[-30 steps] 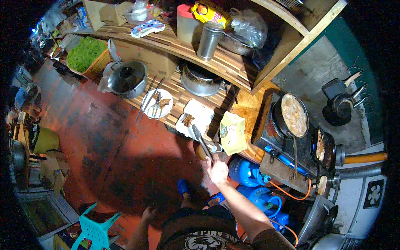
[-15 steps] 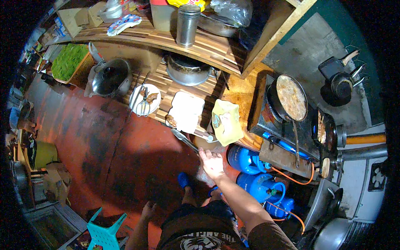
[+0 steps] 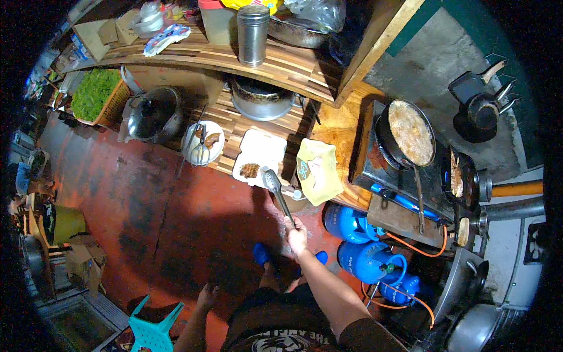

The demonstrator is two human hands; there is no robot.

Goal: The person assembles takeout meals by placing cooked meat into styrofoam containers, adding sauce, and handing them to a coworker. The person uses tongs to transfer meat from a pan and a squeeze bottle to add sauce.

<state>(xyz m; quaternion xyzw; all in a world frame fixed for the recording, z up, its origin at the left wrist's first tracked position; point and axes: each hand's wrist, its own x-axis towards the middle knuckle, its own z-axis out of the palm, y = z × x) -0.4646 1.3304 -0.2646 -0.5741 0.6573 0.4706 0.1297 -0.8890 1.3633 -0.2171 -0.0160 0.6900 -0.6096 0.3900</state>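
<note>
Browned meat (image 3: 248, 171) is laid in the white foam box (image 3: 264, 159), set at the front edge of the counter (image 3: 230, 132) between the plate (image 3: 218, 130) and the yellow tray (image 3: 329, 193). The tongs (image 3: 281, 199) are held in the closed grip of the right hand (image 3: 297, 234); nothing is seen caught at their tip. Nothing is seen held by the lowered left hand (image 3: 207, 296). Filling seems partly done: the lid (image 3: 265, 142) is not yet closed, and more food is seen in the frying pan (image 3: 383, 132).

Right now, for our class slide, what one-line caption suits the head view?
Right hand holding tongs by an open white box with browned food, left hand hanging low.
</note>
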